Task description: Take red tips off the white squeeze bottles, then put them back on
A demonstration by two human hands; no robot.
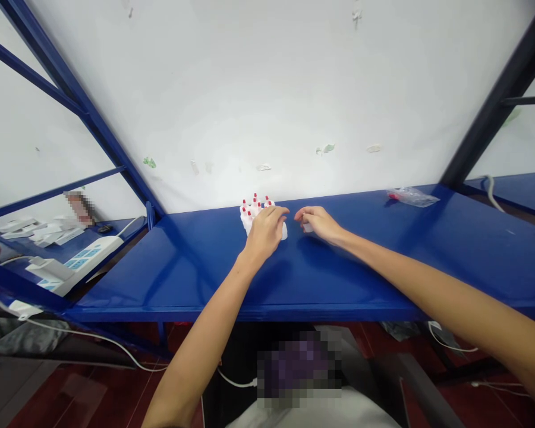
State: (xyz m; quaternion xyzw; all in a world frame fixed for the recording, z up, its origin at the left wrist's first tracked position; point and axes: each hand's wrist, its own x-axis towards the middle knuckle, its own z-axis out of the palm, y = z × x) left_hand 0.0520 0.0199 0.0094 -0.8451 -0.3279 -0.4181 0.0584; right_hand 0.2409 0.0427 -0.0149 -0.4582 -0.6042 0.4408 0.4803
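Several small white squeeze bottles with pointed red caps [248,219] stand bunched at the back of the blue table, close to the wall. My left hand [264,229] is in front of their right side and hides part of the group. Its fingers are bent, with the thumb apart from the index finger, and I see nothing gripped there. The white rounded side of a bottle [284,230] shows just right of it. A short gap away, my right hand [320,223] has its fingers curled round a small white object [308,227], mostly hidden.
A clear plastic bag [412,196] with something red in it lies at the table's back right. Left, beyond the blue frame post [111,148], are a white power strip [78,264] and white flat pieces [42,232]. White cables [89,334] hang below.
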